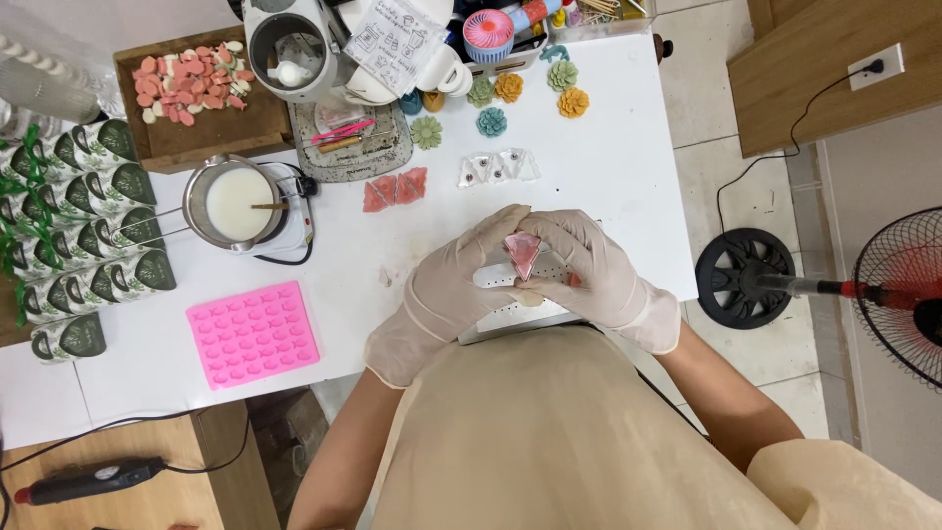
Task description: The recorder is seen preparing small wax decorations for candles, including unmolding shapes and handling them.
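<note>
My left hand (453,285) and my right hand (589,270), both in pale thin gloves, meet over the near edge of the white table (608,167). Together they pinch a small pink triangular piece in a clear wrapper (523,252). Under them lies a flat white perforated block (505,280), partly hidden by my hands. Two more pink triangles (395,188) lie farther up the table, beside several clear triangular moulds (498,168).
A pink silicone mould (253,334) lies at the left. A metal pot of white liquid (235,203) sits on a small burner. A wooden tray of pink and white pieces (191,83), coloured flower shapes (492,121), green-patterned boxes (83,206) and a floor fan (908,294) surround.
</note>
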